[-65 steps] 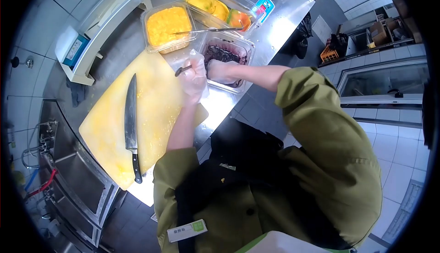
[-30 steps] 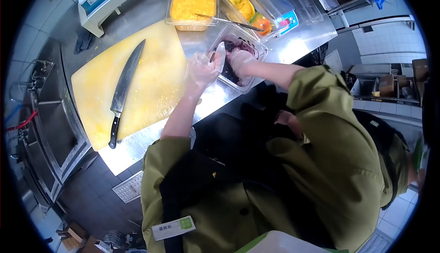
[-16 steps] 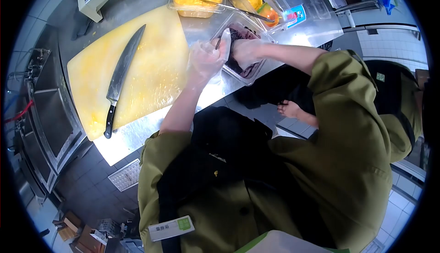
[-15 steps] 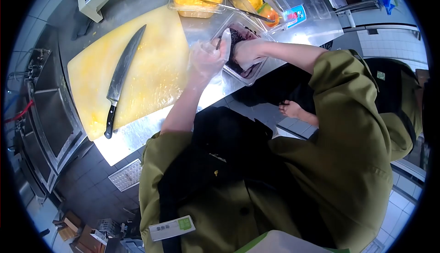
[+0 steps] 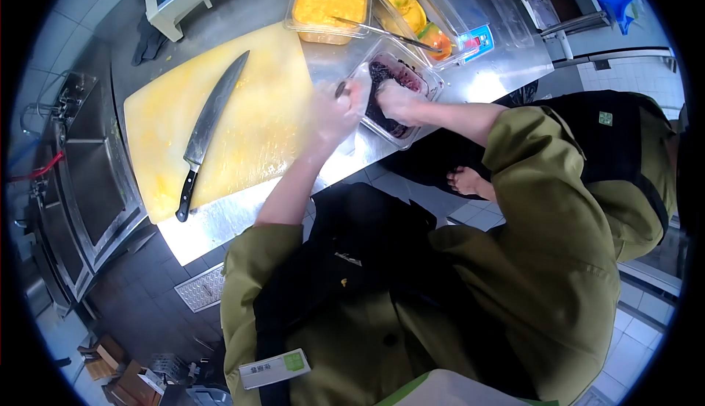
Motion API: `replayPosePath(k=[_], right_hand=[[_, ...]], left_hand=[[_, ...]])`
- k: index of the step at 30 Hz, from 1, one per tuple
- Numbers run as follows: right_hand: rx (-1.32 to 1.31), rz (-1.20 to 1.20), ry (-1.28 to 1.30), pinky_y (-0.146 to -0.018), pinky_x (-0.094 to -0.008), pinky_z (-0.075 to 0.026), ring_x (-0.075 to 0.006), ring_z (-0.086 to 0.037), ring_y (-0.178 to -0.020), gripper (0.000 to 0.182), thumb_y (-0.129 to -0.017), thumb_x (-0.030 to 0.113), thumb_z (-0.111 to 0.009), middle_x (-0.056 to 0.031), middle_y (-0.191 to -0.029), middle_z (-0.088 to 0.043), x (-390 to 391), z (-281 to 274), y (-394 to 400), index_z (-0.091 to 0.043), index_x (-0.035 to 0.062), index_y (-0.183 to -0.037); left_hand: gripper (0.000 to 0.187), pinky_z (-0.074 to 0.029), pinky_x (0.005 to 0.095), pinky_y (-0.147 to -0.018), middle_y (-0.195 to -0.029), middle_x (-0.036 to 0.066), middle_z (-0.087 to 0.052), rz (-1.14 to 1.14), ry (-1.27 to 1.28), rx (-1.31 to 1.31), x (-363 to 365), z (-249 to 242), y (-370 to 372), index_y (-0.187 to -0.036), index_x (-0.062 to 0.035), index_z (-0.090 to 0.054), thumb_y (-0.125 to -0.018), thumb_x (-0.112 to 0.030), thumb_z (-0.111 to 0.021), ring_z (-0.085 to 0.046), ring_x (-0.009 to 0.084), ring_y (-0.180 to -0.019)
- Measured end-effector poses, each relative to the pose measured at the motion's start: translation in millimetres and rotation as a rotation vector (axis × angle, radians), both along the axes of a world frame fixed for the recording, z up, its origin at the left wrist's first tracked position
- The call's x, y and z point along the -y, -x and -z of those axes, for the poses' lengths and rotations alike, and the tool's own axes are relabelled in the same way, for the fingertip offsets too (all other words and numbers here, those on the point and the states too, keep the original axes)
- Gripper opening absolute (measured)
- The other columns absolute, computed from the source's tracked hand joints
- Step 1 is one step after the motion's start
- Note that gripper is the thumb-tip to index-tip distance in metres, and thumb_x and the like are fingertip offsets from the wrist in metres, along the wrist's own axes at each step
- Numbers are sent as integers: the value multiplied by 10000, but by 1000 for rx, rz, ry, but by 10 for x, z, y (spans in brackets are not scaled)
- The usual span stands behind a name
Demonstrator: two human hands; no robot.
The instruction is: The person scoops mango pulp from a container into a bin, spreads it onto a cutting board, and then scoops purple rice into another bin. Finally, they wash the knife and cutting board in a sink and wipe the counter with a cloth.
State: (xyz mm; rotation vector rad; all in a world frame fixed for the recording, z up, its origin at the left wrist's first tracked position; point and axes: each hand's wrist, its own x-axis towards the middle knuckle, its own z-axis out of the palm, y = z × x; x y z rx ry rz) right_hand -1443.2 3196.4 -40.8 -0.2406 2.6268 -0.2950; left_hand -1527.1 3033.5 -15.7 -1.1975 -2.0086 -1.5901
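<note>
My left hand (image 5: 339, 110), in a thin clear glove, is closed and blurred at the right edge of the cutting board. A small dark tip sticks out of its fingers; I cannot make out what it belongs to. My right hand (image 5: 400, 103), also gloved, reaches down with curled fingers into a clear plastic container (image 5: 435, 83) of dark purple fruit (image 5: 382, 72). Its fingertips are hidden there. To the left, a large black-handled knife (image 5: 213, 123) lies on the yellowed cutting board (image 5: 264, 123), touched by neither hand.
Behind the container stand a tub of yellow chopped fruit (image 5: 330, 0) and a clear box with peeled yellow fruit (image 5: 411, 16). A long thin utensil (image 5: 389, 33) lies across them. Sinks (image 5: 92, 178) are at the left. Another person's hand (image 5: 464, 181) shows at the right.
My left hand has shifted slightly down and blurs with motion. My right hand stays in the container, its fingers more curled. The whole view has shifted a little.
</note>
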Motion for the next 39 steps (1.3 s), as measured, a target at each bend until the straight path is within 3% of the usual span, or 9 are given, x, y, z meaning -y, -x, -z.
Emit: replayPosePath(k=[2, 4, 8, 15, 21, 26, 32, 35, 39], right_hand=[[-244, 69, 332, -637, -395, -443, -314, -574, -711, 97, -626, 104, -586, -157, -686, -594, -140, -20, -80, -613, 11, -632], [-363, -452, 52, -549, -381, -467, -330, -596, -650, 129, -623, 126, -586, -175, -673, -601, -222, -44, 88, -626, 4, -636], [201, 129, 54, -617, -383, -502, -307, -628, -661, 288, -704, 229, -574, -223, -659, -603, 116, -550, 135, -633, -49, -663], [147, 412, -4, -953, -302, -419, -316, -509, -1158, 473, -608, 126, -685, -278, -1230, -503, 471, -505, 296, -621, -101, -1018], [316, 62, 30, -795, -370, -504, -315, -618, -958, 280, -636, 62, -662, -190, -1000, -631, 424, -485, 323, -662, -1, -909], [-43, 348, 122, -734, -406, -494, -359, -618, -815, 209, -697, 163, -560, -213, -849, -634, 323, -427, 145, -663, -11, -747], [179, 192, 92, -783, -400, -493, -331, -633, -822, 220, -708, 195, -563, -181, -778, -648, 429, -676, 222, -690, 20, -750], [-98, -464, 42, -768, -408, -490, -341, -629, -784, 214, -673, 199, -590, -185, -747, -646, 285, -87, 379, -691, 17, -723], [6, 567, 762, -739, -420, -470, -378, -608, -779, 205, -650, 138, -596, -220, -794, -643, 316, 242, 341, -676, -12, -765]], left_hand=[[167, -428, 414, -520, -644, 151, -578, 32, 152, 46, 132, -85, 16, -664, -55, -594, -794, -159, -582, -554, 329, -578], [171, -438, 418, -581, -702, 133, -592, 144, 335, 125, 263, -164, 49, -668, -60, -582, -797, -172, -574, -552, 322, -643], [174, -426, 409, -611, -663, 121, -557, 57, 185, 26, 422, -292, -118, -673, -64, -535, -820, -157, -535, -537, 327, -647], [51, -449, 385, -554, -683, 126, -580, 85, 128, -120, 442, 12, -85, -796, -73, -638, -792, -124, -636, -553, 308, -635], [151, -434, 319, -517, -666, 102, -568, 164, 182, 54, 385, 56, 32, -824, -38, -609, -864, -176, -563, -546, 220, -569], [282, -401, 231, -479, -613, 27, -535, 45, -8, 414, 200, 95, -23, -887, 0, -548, -942, -262, -460, -511, 96, -525], [298, -410, 274, -477, -602, 50, -545, 91, 0, 604, 140, -95, -68, -817, -4, -577, -938, -251, -461, -537, 137, -524], [241, -418, 316, -488, -610, 97, -561, -22, 41, 301, 52, 12, -17, -784, -24, -593, -905, -209, -500, -558, 210, -527], [170, -416, 366, -507, -633, 136, -554, -32, 78, 243, -46, -70, 27, -775, -50, -603, -861, -181, -535, -548, 291, -557]])
